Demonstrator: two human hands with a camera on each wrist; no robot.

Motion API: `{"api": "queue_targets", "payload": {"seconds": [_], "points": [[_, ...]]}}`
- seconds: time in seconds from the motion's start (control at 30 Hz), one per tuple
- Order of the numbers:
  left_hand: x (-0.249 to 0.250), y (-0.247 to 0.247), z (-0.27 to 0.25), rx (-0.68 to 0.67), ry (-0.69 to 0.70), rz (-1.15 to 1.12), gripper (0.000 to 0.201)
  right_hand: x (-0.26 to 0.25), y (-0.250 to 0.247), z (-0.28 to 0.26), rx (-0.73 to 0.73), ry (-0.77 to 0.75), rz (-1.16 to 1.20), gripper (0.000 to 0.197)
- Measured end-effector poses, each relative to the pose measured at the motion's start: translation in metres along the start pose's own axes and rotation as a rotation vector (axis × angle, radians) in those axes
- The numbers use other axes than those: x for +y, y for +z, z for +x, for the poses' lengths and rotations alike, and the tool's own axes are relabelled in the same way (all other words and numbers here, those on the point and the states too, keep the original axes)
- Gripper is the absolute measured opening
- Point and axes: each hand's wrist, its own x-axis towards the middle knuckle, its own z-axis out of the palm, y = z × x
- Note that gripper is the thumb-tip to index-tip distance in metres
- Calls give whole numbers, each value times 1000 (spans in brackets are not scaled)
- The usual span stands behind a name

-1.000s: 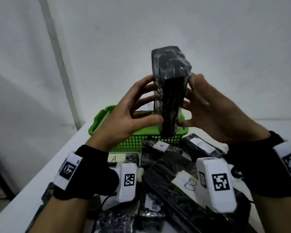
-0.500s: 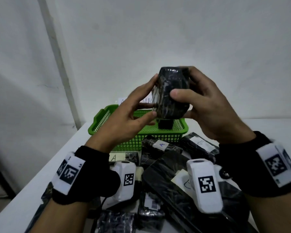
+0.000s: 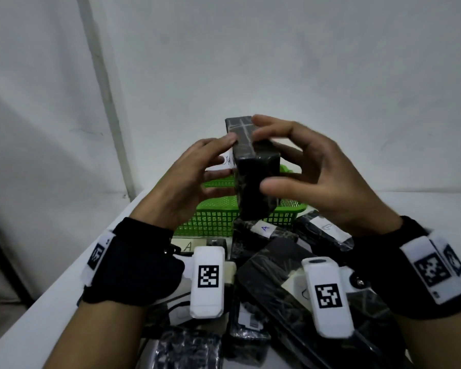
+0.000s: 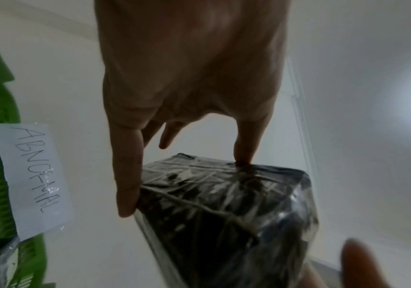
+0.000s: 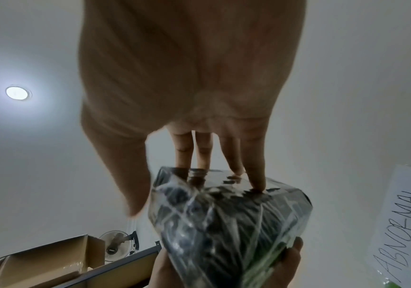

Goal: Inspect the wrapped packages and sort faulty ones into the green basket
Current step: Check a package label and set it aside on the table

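My left hand (image 3: 189, 179) pinches the near-left edge of the wrapped package (image 3: 253, 166) between thumb and fingertips. I hold it upright above the green basket (image 3: 218, 217), its long axis vertical. My right hand (image 3: 317, 177) curls over its top and right side, so the drop into the basket lies straight below and slightly ahead.
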Motion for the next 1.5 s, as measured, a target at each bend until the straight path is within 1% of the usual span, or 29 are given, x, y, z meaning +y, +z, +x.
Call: {"api": "queue_targets", "payload": {"seconds": [0.03, 0.1, 0.13, 0.17, 0.2, 0.23, 0.3, 0.33, 0.37, 0.4, 0.43, 0.47, 0.5, 0.57, 0.63, 0.7, 0.77, 0.83, 0.87, 1.0, 1.1, 1.2, 1.27, 1.33, 1.43, 1.5], "points": [[1, 0, 0, -7, 12, -26, 82, -1, 0, 1, 52, 39, 14, 58], [1, 1, 0, 8, 68, -66, 91, -2, -2, 3, 151, 198, 39, 66], [0, 3, 1, 22, 107, -68, 94, -3, -4, 4, 146, 292, 44, 71], [0, 6, 1, 33, 145, -56, 97, -2, -5, 4, 103, 369, 42, 75], [-1, 9, 0, 36, 181, -40, 99, -1, -6, 3, 42, 415, 48, 76], [-1, 13, -1, 31, 213, -21, 99, 1, -6, 2, -4, 429, 65, 73], [-2, 17, -4, 12, 254, 13, 96, 0, -3, 2, -15, 403, 127, 64], [-2, 19, -4, -1, 263, 24, 94, 0, -3, 3, 10, 393, 158, 63], [-3, 18, -4, -20, 268, 35, 92, 1, -3, 4, 37, 383, 166, 67], [-2, 18, -5, -44, 267, 42, 86, 3, -4, 4, 52, 370, 134, 75], [-1, 18, -6, -64, 261, 41, 77, 5, -6, 4, 53, 361, 60, 88], [2, 17, -7, -73, 253, 25, 67, 6, -8, 3, 32, 353, -29, 99], [4, 17, -8, -75, 242, -8, 62, 6, -10, 2, -7, 344, -114, 106], [7, 15, -10, -82, 221, -102, 61, 6, -15, -1, -83, 311, -241, 105], [10, 16, -13, -100, 220, -156, 61, 4, -19, -1, -90, 261, -296, 102], [11, 19, -14, -106, 226, -144, 57, 5, -23, 1, -79, 214, -334, 103], [10, 22, -14, -101, 227, -117, 48, 9, -27, 2, -71, 187, -413, 105], [7, 25, -13, -120, 243, -116, 33, 12, -31, 1, -41, 193, -430, 104], [5, 25, -13, -129, 261, -109, 31, 12, -33, 0, -28, 202, -426, 102], [-3, 31, -12, -135, 338, -28, 39, 19, -37, -1, -4, 198, -392, 97], [-4, 35, -13, -130, 378, 2, 42, 21, -40, 0, 8, 187, -428, 97], [-3, 35, -13, -109, 367, -11, 43, 16, -42, -2, 29, 168, -452, 97], [-2, 36, -12, -75, 361, -50, 47, 11, -44, -3, 48, 123, -489, 89], [-2, 38, -13, -33, 409, -71, 49, 6, -47, -4, 87, 72, -475, 77], [-1, 49, -14, 12, 466, -77, 51, 2, -52, -8, 155, 21, -467, 71], [1, 56, -6, 53, 448, -13, 45, 4, -61, -12, 192, 12, -476, 67]]}}
